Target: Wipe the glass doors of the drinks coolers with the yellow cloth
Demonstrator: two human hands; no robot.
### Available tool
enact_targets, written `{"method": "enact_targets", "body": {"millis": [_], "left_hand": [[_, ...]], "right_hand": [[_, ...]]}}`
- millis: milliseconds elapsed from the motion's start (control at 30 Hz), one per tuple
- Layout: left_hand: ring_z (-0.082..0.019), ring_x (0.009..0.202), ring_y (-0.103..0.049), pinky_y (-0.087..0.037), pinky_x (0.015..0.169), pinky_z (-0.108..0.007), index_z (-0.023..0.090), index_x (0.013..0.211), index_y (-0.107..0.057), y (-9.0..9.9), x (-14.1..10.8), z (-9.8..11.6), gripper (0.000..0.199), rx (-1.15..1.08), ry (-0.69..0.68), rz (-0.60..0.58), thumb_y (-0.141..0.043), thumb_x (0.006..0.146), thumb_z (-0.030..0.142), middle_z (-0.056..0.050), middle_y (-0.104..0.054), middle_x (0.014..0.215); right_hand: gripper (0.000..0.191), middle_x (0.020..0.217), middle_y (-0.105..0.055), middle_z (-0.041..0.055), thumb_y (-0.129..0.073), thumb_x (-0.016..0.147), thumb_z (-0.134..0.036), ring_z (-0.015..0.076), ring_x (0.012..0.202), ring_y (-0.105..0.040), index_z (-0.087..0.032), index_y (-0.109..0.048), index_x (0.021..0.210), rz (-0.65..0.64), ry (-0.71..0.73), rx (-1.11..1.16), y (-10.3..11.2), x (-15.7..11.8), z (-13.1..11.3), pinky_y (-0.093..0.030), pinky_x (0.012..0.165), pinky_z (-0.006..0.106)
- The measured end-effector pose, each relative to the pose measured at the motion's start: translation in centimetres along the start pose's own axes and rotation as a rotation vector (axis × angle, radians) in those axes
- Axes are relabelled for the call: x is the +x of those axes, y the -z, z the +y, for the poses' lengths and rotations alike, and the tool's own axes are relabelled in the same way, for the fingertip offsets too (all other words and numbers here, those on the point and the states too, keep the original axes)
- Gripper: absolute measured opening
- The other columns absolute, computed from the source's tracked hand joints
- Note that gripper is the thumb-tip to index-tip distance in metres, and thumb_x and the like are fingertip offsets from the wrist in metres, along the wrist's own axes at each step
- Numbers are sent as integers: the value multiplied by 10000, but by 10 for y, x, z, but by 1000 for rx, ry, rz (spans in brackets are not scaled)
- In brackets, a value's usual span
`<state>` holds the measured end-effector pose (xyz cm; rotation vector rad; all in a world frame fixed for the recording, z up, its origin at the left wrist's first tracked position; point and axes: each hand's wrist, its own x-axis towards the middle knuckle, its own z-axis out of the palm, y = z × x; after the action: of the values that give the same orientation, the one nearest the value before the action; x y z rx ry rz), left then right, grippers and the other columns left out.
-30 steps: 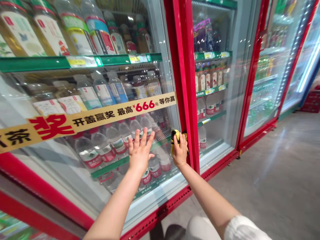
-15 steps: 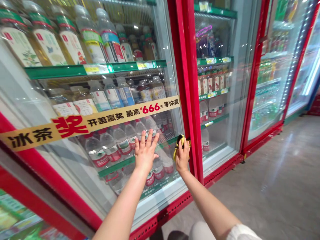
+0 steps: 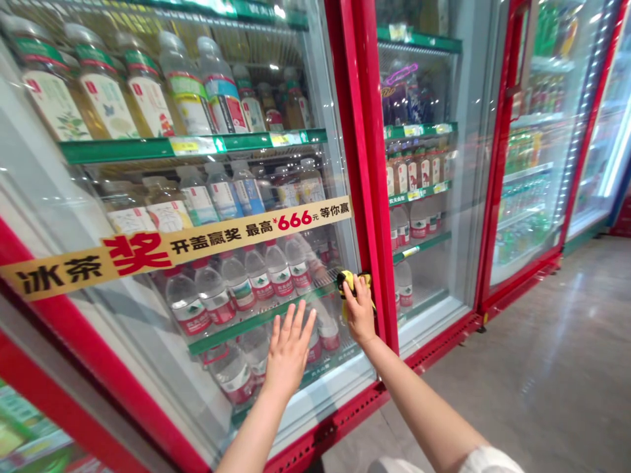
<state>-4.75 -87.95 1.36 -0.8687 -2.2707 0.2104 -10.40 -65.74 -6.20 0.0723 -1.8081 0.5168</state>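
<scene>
My right hand (image 3: 361, 310) presses a yellow and black cloth (image 3: 349, 282) against the glass door, close to its red frame (image 3: 367, 197). Its fingers lie over the cloth. To the left, my left hand (image 3: 288, 358) is spread with its fingers pointing up, at the glass in front of the lower bottles; whether it touches the glass I cannot tell. Behind the door, water bottles with red and white labels (image 3: 244, 289) stand on a green-edged shelf (image 3: 207, 340). A beige banner strip with lettering (image 3: 207, 238) crosses the glass above my hands.
Upper shelves hold tea bottles (image 3: 106, 98). More red-framed coolers (image 3: 522, 197) continue to the right, beside the grey floor (image 3: 517, 368). Packed goods (image 3: 29, 420) show at the lower left. The cooler's red base (image 3: 340, 420) runs below the door.
My left hand has moved down the glass, below the row of water bottles. The cloth under my right hand has shifted slightly left. The view has shifted a little.
</scene>
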Motion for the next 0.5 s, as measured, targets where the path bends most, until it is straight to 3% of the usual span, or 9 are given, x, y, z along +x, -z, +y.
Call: {"method": "enact_targets", "body": {"millis": [100, 167, 300, 400, 500], "left_hand": [[-297, 1565, -126, -198, 1272, -564, 328, 1621, -94, -4, -5, -2, 1000, 1, 36, 8, -715, 840, 250, -72, -125, 1694], [-304, 1567, -118, -188, 1270, -578, 326, 1621, -71, -5, -4, -2, 1015, -4, 65, 11, -714, 841, 246, -74, -113, 1696], [-295, 1571, -117, -181, 1274, -571, 320, 1622, -53, -10, -1, 3, 1003, -15, 81, 4, -695, 857, 240, -71, -108, 1696], [-287, 1572, -132, -177, 1279, -557, 314, 1624, -94, -14, 1, 8, 964, -16, 70, -10, -688, 867, 251, -71, -134, 1694], [-293, 1574, -124, -169, 1284, -549, 279, 1626, -122, -17, 4, 12, 959, -2, 92, -22, -702, 862, 273, -84, -155, 1691]], "right_hand": [[671, 1677, -273, 156, -475, 982, -133, 319, 1582, -145, -277, -286, 1610, 80, -42, -23, -9, 34, -13, -319, 1189, 643], [616, 1655, -330, 152, -525, 982, -172, 312, 1577, -175, -266, -382, 1573, 75, 35, -28, -11, 44, -23, -311, 1201, 626], [536, 1553, -516, 70, -506, 968, -83, 230, 1520, -338, -326, -561, 1443, -51, 273, -17, -2, 2, -9, -347, 1214, 547], [575, 1530, -540, 72, -457, 953, -30, 230, 1505, -367, -318, -565, 1438, -49, 241, -17, 8, -28, 14, -403, 1185, 541], [660, 1607, -437, 82, -424, 950, -26, 263, 1544, -291, -336, -444, 1531, -16, 126, 9, 8, -15, 14, -389, 1182, 586]]}}
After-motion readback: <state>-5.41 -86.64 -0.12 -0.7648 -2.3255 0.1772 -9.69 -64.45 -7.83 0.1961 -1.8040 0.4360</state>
